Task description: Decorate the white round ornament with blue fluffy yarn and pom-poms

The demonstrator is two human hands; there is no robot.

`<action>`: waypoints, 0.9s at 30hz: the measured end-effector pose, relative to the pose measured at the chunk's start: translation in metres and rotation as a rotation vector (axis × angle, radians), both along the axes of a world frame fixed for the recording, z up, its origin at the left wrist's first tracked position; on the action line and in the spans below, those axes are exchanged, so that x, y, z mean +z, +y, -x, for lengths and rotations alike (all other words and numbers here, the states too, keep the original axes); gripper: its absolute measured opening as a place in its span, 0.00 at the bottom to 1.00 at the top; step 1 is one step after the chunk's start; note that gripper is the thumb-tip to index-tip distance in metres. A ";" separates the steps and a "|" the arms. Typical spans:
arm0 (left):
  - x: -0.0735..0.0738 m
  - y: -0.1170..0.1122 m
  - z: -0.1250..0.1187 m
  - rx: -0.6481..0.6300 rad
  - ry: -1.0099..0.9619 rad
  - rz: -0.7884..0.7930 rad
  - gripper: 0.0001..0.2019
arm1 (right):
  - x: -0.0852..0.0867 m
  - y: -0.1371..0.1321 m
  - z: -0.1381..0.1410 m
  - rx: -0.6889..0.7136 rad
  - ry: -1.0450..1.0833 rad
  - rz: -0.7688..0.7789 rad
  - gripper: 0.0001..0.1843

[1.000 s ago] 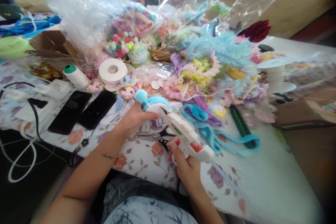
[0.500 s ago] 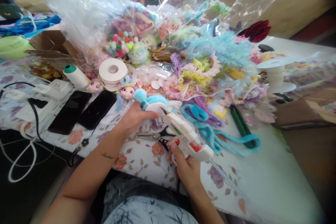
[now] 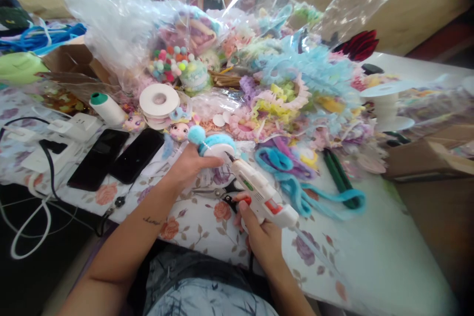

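The table (image 3: 400, 249) stretches out in front of us, its rose-printed cloth showing beside our arms. Across its far side spreads a heap of pastel craft pieces (image 3: 255, 89), with ruffles, flowers and pompoms mixed together. Crumpled clear plastic (image 3: 107, 10) rises over the heap's left part, and a cardboard box (image 3: 418, 158) stands at the right.

We have a white glue gun (image 3: 261, 192) in our right hand (image 3: 259, 229), fingers wrapped around its handle; a pale glue stick (image 3: 314, 244) sticks out of its back end. Our left hand (image 3: 190, 165) pinches a white round piece (image 3: 218, 152) edged with fuzzy blue trim (image 3: 221, 140). We hold this piece above the cloth, in front of the heap, with the gun's nozzle right at its near side; we cannot tell whether the two touch.

Right of the gun lies a curling blue fuzzy strip (image 3: 276, 159), its far end across a dark green bundle (image 3: 335, 170). Two black phones (image 3: 98, 160) lie side by side left of our left hand. Beyond them we see a white ribbon spool (image 3: 148, 101), and between our hands, scissors (image 3: 207, 191). Smallest is the blue pompom (image 3: 196, 134) beside our left fingers.
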State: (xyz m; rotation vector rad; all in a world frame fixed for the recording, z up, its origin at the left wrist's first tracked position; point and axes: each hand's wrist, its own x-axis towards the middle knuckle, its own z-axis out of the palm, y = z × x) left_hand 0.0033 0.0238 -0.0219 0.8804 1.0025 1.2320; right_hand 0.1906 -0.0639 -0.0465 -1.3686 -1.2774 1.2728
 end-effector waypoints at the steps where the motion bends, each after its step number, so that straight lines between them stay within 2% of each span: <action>1: 0.000 0.000 0.000 0.011 0.015 -0.008 0.22 | -0.001 -0.001 0.000 -0.010 0.004 0.003 0.15; 5: -0.001 0.001 0.000 0.070 0.118 -0.080 0.22 | -0.005 -0.002 0.003 -0.074 -0.010 0.027 0.18; 8: -0.001 0.001 0.001 0.118 0.232 -0.144 0.18 | -0.005 -0.002 0.006 -0.097 -0.116 0.014 0.19; 13: 0.005 -0.001 0.000 0.255 0.371 -0.150 0.19 | 0.012 0.000 0.013 -0.090 -0.311 -0.251 0.10; 16: 0.010 -0.001 -0.001 0.258 0.274 -0.063 0.21 | 0.021 0.001 0.002 -0.101 -0.393 -0.371 0.09; 18: 0.014 -0.002 -0.002 0.233 0.166 0.052 0.22 | 0.024 0.001 -0.022 -0.197 -0.463 -0.359 0.10; 19: 0.015 -0.002 -0.002 0.231 0.139 0.114 0.21 | 0.024 0.001 -0.040 -0.284 -0.511 -0.303 0.14; 21: 0.017 -0.002 -0.002 0.222 0.121 0.190 0.21 | 0.024 0.003 -0.086 -0.490 -0.624 -0.112 0.21; 24: 0.016 -0.002 0.000 0.201 0.049 0.209 0.22 | 0.021 0.008 -0.166 -0.723 -0.851 0.045 0.26; 25: 0.015 -0.001 0.000 0.193 0.012 0.203 0.23 | 0.019 0.011 -0.191 -0.751 -1.002 0.094 0.26; 27: 0.012 0.000 0.001 0.180 -0.055 0.184 0.23 | 0.015 0.018 -0.231 -0.778 -1.139 0.125 0.23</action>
